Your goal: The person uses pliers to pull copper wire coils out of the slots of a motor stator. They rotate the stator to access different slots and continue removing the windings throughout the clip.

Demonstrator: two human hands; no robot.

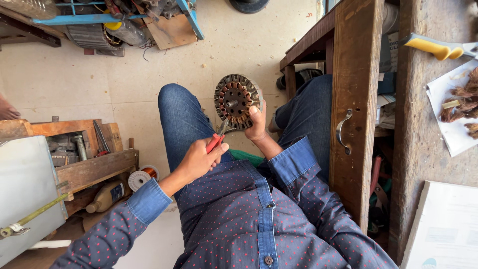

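Right hand point(256, 124) is gripping the round motor stator point(235, 101) over the lap; left hand point(199, 160) is closed on red-handled pliers point(217, 138), nose working at the rim. Slots looking mostly bare; pulled copper windings point(460, 102) lying on the tabletop point(423, 129).

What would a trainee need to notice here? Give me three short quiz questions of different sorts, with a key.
1. True or false: the right hand holds the round motor stator upright above the lap.
2. Which tool is in the left hand? A) red-handled pliers B) a hammer C) a paintbrush
3. Fill in: the plier tips meet the stator at its ______ edge.

Key: 1 true; 2 A; 3 lower
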